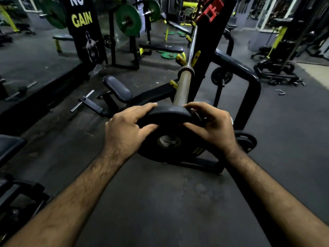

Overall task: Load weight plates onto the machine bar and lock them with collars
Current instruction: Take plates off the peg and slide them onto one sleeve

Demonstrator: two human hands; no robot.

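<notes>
Now both hands — left hand (pixel 124 129), right hand (pixel 213 125) — grip the black plate (pixel 169 139) on the bar sleeve (pixel 183 88).

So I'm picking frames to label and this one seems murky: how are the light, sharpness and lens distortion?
Head view: dim overall, with brighter patches at the far windows; the black plate held by the left hand and right hand nearly merges with the dark floor; a soft glint runs along the bar; edges look slightly soft; wide-angle bending shows in the splayed forearms and the curved frame.
</notes>
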